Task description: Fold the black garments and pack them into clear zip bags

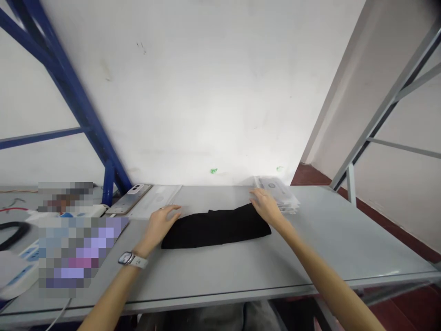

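Note:
A folded black cloth (217, 227) lies in a long strip across the middle of the grey table (241, 271). My left hand (161, 224) rests at the cloth's left end, fingers stretched flat over its far corner. A white watch sits on that wrist. My right hand (266, 207) lies at the cloth's right end, fingers spread and pressing on its top edge. Neither hand grips anything.
A stack of clear plastic bags (279, 193) lies just behind my right hand. A phone (130, 197) and a flat clear bag (155, 200) lie at the back left. Cables and a power strip (20, 271) crowd the left side. Blue and grey shelf posts flank the table.

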A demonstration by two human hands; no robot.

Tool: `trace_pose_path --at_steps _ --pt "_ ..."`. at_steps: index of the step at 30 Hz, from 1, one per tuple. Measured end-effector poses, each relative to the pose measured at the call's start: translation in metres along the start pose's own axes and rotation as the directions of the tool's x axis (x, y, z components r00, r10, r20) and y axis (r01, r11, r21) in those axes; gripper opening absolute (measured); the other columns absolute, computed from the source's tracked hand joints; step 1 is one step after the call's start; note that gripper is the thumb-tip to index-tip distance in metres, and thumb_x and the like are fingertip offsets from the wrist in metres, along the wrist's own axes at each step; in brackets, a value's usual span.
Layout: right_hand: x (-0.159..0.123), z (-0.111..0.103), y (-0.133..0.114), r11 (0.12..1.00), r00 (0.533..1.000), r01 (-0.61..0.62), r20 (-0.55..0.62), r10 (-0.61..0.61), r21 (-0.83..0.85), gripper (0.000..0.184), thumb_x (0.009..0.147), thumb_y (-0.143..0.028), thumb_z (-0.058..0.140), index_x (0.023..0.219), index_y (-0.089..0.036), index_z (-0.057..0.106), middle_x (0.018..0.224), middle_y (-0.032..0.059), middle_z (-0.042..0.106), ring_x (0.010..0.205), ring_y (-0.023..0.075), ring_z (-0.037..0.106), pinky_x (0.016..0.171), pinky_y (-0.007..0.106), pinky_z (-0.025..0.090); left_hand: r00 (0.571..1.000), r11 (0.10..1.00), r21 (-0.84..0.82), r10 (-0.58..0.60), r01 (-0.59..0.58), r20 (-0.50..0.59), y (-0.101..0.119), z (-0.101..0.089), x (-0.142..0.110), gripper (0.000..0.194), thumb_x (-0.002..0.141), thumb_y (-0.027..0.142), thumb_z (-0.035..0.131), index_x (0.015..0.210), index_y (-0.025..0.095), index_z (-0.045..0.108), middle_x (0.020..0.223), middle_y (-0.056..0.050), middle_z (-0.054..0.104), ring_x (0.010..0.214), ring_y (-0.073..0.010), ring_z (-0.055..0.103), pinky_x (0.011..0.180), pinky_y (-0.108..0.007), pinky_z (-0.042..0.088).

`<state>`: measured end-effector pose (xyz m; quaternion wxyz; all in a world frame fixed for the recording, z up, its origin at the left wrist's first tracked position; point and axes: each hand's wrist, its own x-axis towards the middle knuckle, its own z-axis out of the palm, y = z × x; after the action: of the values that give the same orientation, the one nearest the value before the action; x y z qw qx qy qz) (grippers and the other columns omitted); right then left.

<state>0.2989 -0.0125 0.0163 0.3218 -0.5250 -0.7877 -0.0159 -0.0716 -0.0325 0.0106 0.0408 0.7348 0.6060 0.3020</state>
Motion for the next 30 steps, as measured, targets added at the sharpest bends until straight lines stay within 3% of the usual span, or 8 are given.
trace_pose_path --at_steps 3,6,9,16,20,22,25,30 --pt "-0.028 0.012 -0.022 0.987 0.988 0.151 0.034 -0.149 -0.056 0.033 0.097 -0.026 0.042 0.125 -0.018 0.056 0.127 0.0105 0.059 0.120 0.0253 0.052 0.100 0.041 0.042 0.994 0.994 -0.020 0.104 -0.104 0.014 0.012 0.002 -0.010 0.053 0.089 0.059 0.037 0.110 0.021 0.068 0.117 -0.007 0.069 0.114 -0.0261 0.061 0.103 -0.039 0.044" --pt "-0.055 0.025 -0.044 0.968 0.952 0.240 0.213 -0.220 -0.069 0.038 0.099 -0.038 0.040 0.129 -0.021 0.056 0.134 0.0088 0.056 0.122 0.0265 0.049 0.099 0.043 0.041 0.945 0.968 -0.103 0.247 -0.230 0.213 0.025 0.005 -0.021 0.049 0.093 0.054 0.037 0.121 0.024 0.064 0.126 -0.003 0.065 0.124 -0.0236 0.054 0.108 -0.041 0.039" --pt "-0.063 0.034 -0.056 0.967 0.924 0.242 0.322 -0.204 -0.081 0.040 0.101 -0.042 0.033 0.127 -0.024 0.058 0.131 0.0074 0.058 0.115 0.0249 0.053 0.092 0.041 0.043 0.906 0.971 -0.138 0.230 -0.193 0.355 0.026 0.007 -0.032 0.046 0.094 0.051 0.036 0.120 0.025 0.065 0.126 -0.002 0.065 0.121 -0.0227 0.056 0.106 -0.041 0.042" --pt "-0.011 0.055 -0.060 0.944 0.886 0.300 0.406 -0.223 -0.135 0.036 0.101 -0.036 0.035 0.119 -0.024 0.064 0.136 0.0071 0.055 0.123 0.0267 0.050 0.104 0.049 0.034 0.924 0.987 -0.058 0.161 -0.150 0.347 0.039 -0.001 -0.068 0.043 0.096 0.045 0.037 0.117 0.023 0.066 0.120 -0.004 0.068 0.113 -0.0226 0.061 0.101 -0.039 0.046" --pt "0.013 0.062 -0.057 0.906 0.857 0.381 0.437 -0.272 -0.183 0.040 0.094 -0.011 0.042 0.129 -0.023 0.057 0.146 0.0090 0.043 0.132 0.0295 0.041 0.107 0.052 0.031 0.852 0.948 -0.118 0.317 -0.295 0.417 0.070 0.004 -0.081 0.034 0.097 0.037 0.040 0.116 0.027 0.066 0.121 -0.002 0.068 0.114 -0.0207 0.059 0.101 -0.039 0.046" --pt "0.012 0.058 -0.051 0.892 0.841 0.423 0.435 -0.321 -0.159 0.060 0.086 0.003 0.039 0.139 -0.025 0.046 0.150 0.0083 0.037 0.136 0.0266 0.036 0.107 0.048 0.034 0.834 0.926 -0.155 0.378 -0.345 0.401 0.076 0.008 -0.078 0.033 0.096 0.035 0.042 0.122 0.030 0.062 0.127 0.000 0.064 0.120 -0.0198 0.055 0.105 -0.040 0.043" --pt "-0.001 0.049 -0.039 0.878 0.802 0.475 0.438 -0.405 -0.056 0.077 0.079 0.009 0.035 0.146 -0.028 0.032 0.154 0.0054 0.030 0.141 0.0213 0.028 0.107 0.042 0.035 0.868 0.923 -0.130 0.386 -0.363 0.313 0.069 0.015 -0.062 0.038 0.097 0.027 0.039 0.131 0.030 0.055 0.138 0.000 0.055 0.130 -0.0191 0.047 0.110 -0.041 0.039" --pt "-0.021 0.045 -0.032 0.871 0.745 0.477 0.470 -0.472 0.119 0.068 0.082 0.000 0.038 0.146 -0.023 0.035 0.153 0.0071 0.031 0.142 0.0200 0.025 0.112 0.041 0.030 0.836 0.909 -0.050 0.401 -0.414 0.373 0.046 0.032 -0.030 0.049 0.092 0.012 0.035 0.135 0.028 0.050 0.146 0.000 0.046 0.138 -0.0190 0.037 0.113 -0.043 0.035"
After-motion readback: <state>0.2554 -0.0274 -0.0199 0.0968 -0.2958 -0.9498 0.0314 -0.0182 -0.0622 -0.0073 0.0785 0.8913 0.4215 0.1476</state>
